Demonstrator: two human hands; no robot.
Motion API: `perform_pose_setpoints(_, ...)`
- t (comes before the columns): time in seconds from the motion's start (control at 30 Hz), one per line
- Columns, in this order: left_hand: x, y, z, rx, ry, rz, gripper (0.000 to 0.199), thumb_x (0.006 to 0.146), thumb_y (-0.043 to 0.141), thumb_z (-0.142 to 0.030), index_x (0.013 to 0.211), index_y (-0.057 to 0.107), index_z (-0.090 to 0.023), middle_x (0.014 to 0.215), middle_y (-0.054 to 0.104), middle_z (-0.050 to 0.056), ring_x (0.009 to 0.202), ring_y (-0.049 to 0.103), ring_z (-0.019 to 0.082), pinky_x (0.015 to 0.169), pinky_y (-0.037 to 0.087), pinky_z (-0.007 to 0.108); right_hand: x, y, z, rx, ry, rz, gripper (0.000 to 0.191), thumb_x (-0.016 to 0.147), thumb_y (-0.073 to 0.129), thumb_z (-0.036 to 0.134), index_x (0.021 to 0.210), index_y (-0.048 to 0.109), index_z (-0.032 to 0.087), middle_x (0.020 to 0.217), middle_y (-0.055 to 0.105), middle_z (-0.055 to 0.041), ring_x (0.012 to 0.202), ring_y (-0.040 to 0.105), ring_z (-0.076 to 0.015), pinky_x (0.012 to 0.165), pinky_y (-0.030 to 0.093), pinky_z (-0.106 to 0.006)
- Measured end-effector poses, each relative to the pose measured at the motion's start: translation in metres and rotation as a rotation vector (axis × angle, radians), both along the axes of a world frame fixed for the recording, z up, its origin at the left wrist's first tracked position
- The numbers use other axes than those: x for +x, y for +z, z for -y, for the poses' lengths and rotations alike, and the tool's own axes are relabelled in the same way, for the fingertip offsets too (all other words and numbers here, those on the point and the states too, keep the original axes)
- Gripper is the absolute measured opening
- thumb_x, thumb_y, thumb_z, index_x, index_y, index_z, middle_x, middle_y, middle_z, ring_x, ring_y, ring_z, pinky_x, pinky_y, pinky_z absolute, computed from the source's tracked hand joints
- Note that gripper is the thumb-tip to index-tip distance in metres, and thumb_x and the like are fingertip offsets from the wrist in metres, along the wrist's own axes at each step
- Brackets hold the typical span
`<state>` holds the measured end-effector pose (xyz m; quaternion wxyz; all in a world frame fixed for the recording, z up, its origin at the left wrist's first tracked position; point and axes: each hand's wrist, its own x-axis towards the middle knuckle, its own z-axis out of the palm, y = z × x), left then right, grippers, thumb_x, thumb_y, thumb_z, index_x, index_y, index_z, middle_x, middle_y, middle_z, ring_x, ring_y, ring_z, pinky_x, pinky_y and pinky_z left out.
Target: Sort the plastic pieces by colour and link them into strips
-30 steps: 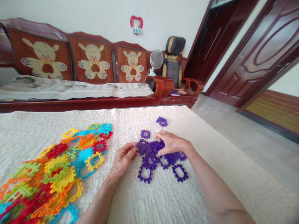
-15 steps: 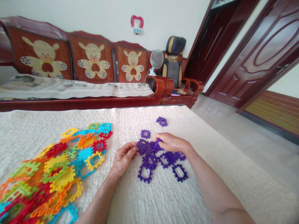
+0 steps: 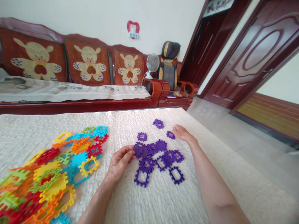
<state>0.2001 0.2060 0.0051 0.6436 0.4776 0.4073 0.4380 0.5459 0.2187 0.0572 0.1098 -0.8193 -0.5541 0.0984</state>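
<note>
2 bare hands reach over a white, textured cloth (image 3: pixel 127 202), with most of a purple pile (image 3: pixel 166 158) lying between them. The left hand (image 3: pixel 121 161) is at the pile's left edge, its thumb and forefinger pinching the rim of a solid purple piece (image 3: pixel 137 151) that overlaps its neighbours. The right hand (image 3: pixel 183 133) lies just to the right of a small window piece (image 3: pixel 170 134), also purple, which is apart from the pile; whether the fingertips touch it, and whether they are spread or pressed together, I cannot tell.

A second window piece (image 3: pixel 142 136) lies just beyond the pile, and a small purple cluster (image 3: pixel 159 123) lies farther off. Nearest the right forearm is an oblong frame piece (image 3: pixel 172 176). Well to the left, a mixed heap (image 3: pixel 56 188) spreads in yellow, orange, red, green and blue.

Past the cloth stands a dark red wooden sofa (image 3: pixel 93 107) with 3 brown bear cushions (image 3: pixel 78 62). A pale fan (image 3: pixel 153 63) and a padded chair (image 3: pixel 169 76) come next, then a panelled door (image 3: pixel 257 62) and light floor tiles (image 3: pixel 210 124). A red heart ornament (image 3: pixel 129 28) hangs on the white wall.
</note>
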Motion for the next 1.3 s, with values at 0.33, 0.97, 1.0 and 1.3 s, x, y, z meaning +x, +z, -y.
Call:
perform_pose_setpoints(0.33,0.001,-0.001,0.000,0.014,0.008,-0.024,0.047,0.064,0.074,-0.050,0.097,0.070,-0.016,0.080,0.071,0.005,0.066,0.064,0.015,0.059,0.047,0.024,-0.035,-0.011,0.002,-0.088,-0.086,0.149,0.055,0.078,0.056,0.045,0.118,0.053,0.008,0.116,0.054,-0.0232,0.104,0.060,-0.0330,0.087,0.045,-0.040)
perform_pose_setpoints(0.97,0.000,-0.001,0.000,-0.004,0.007,-0.008,0.047,0.063,0.075,-0.048,0.097,0.070,-0.016,0.079,0.070,0.004,0.064,0.063,0.014,0.058,0.046,0.023,-0.035,-0.064,-0.042,0.621,0.059,0.010,0.047,0.073,0.063,0.036,0.116,0.054,0.018,0.109,0.054,-0.0111,0.107,0.054,-0.0280,0.096,0.046,-0.044)
perform_pose_setpoints(1.0,0.000,0.000,0.000,-0.004,0.008,-0.007,0.047,0.063,0.075,-0.047,0.097,0.070,-0.016,0.079,0.070,0.004,0.064,0.063,0.014,0.058,0.046,0.023,-0.036,-0.063,-0.041,0.619,0.056,0.012,0.048,0.073,0.063,0.036,0.116,0.054,0.018,0.110,0.054,-0.0111,0.108,0.054,-0.0282,0.096,0.046,-0.044)
perform_pose_setpoints(1.3,0.001,0.000,0.000,0.041,0.004,0.004,0.037,0.067,0.073,-0.043,0.093,0.071,-0.016,0.075,0.070,0.003,0.062,0.062,0.012,0.056,0.045,0.021,-0.070,-0.028,-0.030,0.513,0.425,-0.081,0.026,0.080,0.057,0.027,0.104,0.062,0.019,0.101,0.062,-0.0079,0.097,0.060,-0.0213,0.090,0.047,-0.037)
